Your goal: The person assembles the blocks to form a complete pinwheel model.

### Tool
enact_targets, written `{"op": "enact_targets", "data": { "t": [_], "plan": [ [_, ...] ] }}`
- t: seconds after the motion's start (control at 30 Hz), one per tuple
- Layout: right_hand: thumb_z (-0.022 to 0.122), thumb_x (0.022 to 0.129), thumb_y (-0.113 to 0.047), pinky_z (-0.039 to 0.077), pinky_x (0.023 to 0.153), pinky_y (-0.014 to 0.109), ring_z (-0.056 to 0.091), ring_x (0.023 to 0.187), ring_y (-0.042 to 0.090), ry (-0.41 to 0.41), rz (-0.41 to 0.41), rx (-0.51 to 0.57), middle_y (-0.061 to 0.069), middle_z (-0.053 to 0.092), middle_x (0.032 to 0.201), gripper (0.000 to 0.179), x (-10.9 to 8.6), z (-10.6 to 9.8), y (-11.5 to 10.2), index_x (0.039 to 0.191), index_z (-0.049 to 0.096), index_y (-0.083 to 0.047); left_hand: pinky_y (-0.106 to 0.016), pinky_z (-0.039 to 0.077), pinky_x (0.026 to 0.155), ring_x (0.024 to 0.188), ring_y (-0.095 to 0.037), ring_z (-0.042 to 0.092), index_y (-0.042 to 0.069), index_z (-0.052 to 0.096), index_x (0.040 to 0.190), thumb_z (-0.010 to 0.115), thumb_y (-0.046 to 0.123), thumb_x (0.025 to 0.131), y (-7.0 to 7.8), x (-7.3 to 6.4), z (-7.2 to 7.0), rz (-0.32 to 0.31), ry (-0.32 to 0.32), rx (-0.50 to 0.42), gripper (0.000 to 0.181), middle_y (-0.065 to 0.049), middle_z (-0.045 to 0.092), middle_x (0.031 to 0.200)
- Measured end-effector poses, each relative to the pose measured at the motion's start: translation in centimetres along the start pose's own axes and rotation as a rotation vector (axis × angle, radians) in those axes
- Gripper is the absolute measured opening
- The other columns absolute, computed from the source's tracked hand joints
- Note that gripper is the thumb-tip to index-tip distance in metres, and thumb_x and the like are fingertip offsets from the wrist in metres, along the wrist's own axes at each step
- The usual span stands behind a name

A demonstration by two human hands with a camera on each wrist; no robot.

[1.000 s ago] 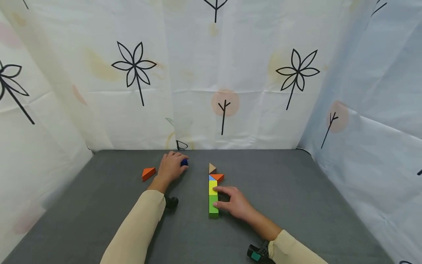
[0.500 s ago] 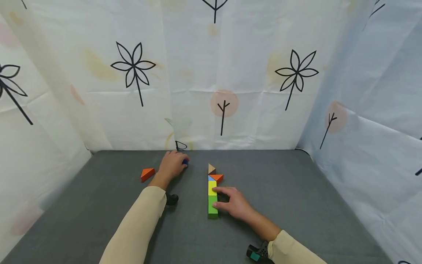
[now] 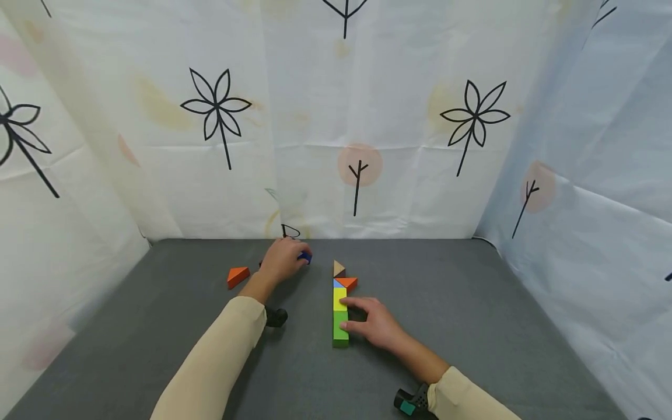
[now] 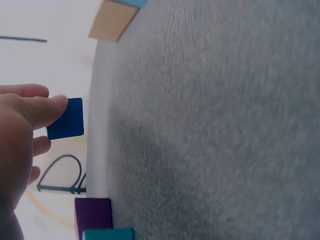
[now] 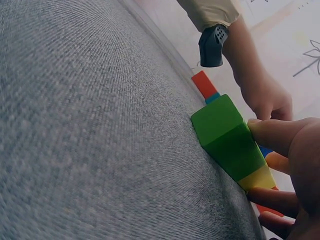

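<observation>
My left hand [image 3: 280, 261] pinches a small blue block [image 4: 69, 120] between thumb and fingers, near the table's back edge. In the head view only part of that blue block [image 3: 306, 256] shows past the fingers. My right hand [image 3: 379, 326] rests against a row of blocks, thumb on the green block [image 3: 339, 335] and a finger on the yellow block [image 3: 338, 294]. Beyond the yellow one lie a light blue triangle [image 3: 336, 283], an orange triangle [image 3: 348, 283] and a tan triangular block [image 3: 338, 269]. The right wrist view shows the green block's end [image 5: 217, 120] close up.
Another orange triangular block [image 3: 238, 276] lies left of my left hand. A purple block [image 4: 93, 216] and a teal block [image 4: 108, 234] show low in the left wrist view. Printed cloth [image 3: 310, 192] stands behind and beside the grey table [image 3: 446, 303].
My left hand has moved a little to the right with the blue block. A small dark thing now shows behind its wrist. The right hand and the row have stayed put.
</observation>
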State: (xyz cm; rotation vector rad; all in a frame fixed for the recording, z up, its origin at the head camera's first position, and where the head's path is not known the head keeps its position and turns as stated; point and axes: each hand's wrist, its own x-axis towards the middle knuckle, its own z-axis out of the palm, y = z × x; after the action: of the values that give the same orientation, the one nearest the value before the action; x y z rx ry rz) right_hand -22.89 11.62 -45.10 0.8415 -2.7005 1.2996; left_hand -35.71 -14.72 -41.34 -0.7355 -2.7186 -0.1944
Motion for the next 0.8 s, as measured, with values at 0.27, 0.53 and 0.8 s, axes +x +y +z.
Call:
{"op": "enact_targets", "data": {
  "t": [0.27,0.53,0.8],
  "plan": [
    [0.076,0.085,-0.03,0.038,0.098,0.055,0.051,0.119,0.033,-0.008,0.03,0.028,0.01,0.062,0.128,0.049,0.0,0.0,0.2,0.128,0.064,-0.011,-0.043,0.048,0.092,0.099,-0.023,0.063,0.016,0.071,0.106,0.075,0.017,0.087,0.9,-0.3,0.5,-0.039,-0.04,-0.172,0.02,-0.003,0.068,0.106],
    [0.075,0.086,-0.031,0.036,0.098,0.059,0.049,0.121,0.034,-0.035,0.053,0.047,0.01,0.059,0.131,0.049,-0.1,0.0,0.2,0.13,0.063,-0.013,-0.04,0.05,0.086,0.092,-0.019,0.062,0.016,0.071,0.106,0.074,0.016,0.088,1.2,-1.3,2.0,-0.102,-0.006,-0.289,0.018,-0.001,0.066,0.102],
    [0.075,0.087,-0.032,0.036,0.099,0.057,0.05,0.123,0.034,-0.027,0.046,0.04,0.01,0.06,0.131,0.049,0.0,0.0,0.2,0.13,0.063,-0.013,-0.037,0.051,0.081,0.088,-0.017,0.06,0.016,0.072,0.104,0.074,0.017,0.088,2.2,-1.6,2.2,-0.12,-0.026,-0.359,0.016,0.001,0.066,0.1]
  ]
}}
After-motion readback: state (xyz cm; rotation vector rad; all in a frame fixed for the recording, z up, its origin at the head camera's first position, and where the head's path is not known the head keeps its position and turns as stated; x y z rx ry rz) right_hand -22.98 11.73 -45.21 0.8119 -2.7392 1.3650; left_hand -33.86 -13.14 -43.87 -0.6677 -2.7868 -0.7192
